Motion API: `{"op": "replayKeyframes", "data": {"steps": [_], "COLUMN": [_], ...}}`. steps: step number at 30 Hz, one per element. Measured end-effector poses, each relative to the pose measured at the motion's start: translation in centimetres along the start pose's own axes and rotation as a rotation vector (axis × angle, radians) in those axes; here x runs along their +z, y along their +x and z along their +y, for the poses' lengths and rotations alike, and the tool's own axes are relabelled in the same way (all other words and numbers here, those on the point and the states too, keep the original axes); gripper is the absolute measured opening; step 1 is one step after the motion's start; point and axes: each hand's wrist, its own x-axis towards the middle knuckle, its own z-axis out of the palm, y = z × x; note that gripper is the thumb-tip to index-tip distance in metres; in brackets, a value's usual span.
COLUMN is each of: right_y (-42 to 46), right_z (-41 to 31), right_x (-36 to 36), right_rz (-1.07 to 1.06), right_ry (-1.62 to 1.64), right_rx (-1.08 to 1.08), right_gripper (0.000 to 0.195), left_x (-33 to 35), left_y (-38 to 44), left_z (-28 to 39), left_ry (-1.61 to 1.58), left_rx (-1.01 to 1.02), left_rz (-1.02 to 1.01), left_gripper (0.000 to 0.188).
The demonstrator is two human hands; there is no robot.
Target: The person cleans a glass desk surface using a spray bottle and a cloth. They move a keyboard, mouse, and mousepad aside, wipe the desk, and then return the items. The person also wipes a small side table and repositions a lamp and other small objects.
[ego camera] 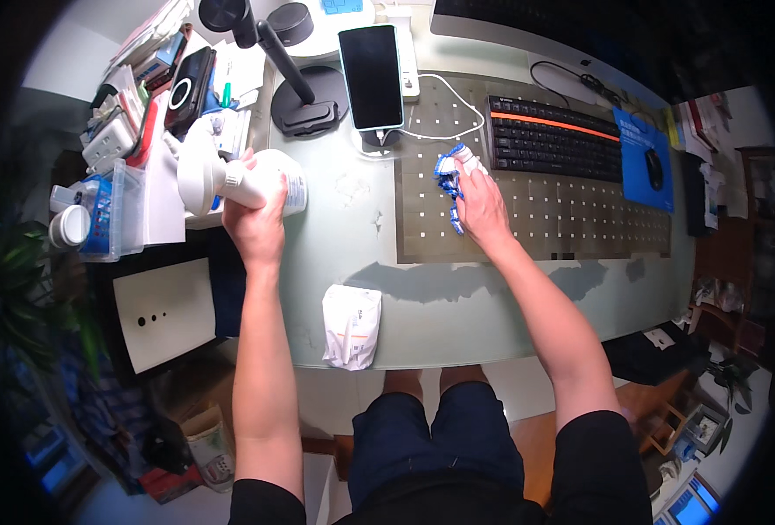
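Observation:
My left hand (259,220) is closed around the neck of a white plastic bottle (295,184) with a large white top, tilted over the left side of the glass desk. In my right hand (482,203) is a bunched white cloth with blue edging (453,164), pressed on the dark dotted desk mat (427,246), left of a black keyboard (551,141). Nearer to me, a white soft pack (353,328) lies by the front edge of the glass desk (440,328). My right fingertips are partly hidden by the hand and cloth.
A smartphone (371,79) with a white cable stands behind the mat, beside a black stand (309,98). A black mouse (654,168) rests on a blue pad (633,141) at right. Papers, boxes and a clear plastic bin (128,210) crowd the left; a monitor (558,49) stands at the back.

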Motion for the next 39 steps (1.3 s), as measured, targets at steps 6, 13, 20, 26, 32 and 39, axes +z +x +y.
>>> {"op": "replayKeyframes", "data": {"steps": [6,13,20,26,32,39], "right_y": [0.4,0.7,0.3,0.6,0.6,0.9], "right_z": [0.4,0.2,1.1,0.4,0.6,-0.1], "right_x": [0.3,0.0,0.3,0.3,0.2,0.7], "right_rz": [0.003,-0.067,-0.017,-0.043,-0.052,0.028], "right_ry": [0.026,0.041,0.064,0.088,0.056,0.083], "right_rx": [-0.030,-0.033,-0.033,-0.031,-0.027,0.016], "right_gripper": [0.069,0.070,0.073,0.074,0.073,0.071], "left_x": [-0.3,-0.8,3.9,15.2,19.7,16.4], "left_y": [1.7,2.4,-7.1,2.5,5.0,4.3], "left_z": [-1.5,0.2,5.9,5.8,3.1,9.6], "left_ry": [-0.021,0.126,0.316,0.310,0.360,0.015], "left_rx": [0.020,-0.083,0.008,-0.257,-0.251,-0.084], "left_rz": [-0.045,-0.082,-0.009,-0.087,-0.025,-0.036], "left_gripper": [0.046,0.050,0.055,0.133,0.099,0.070]}}
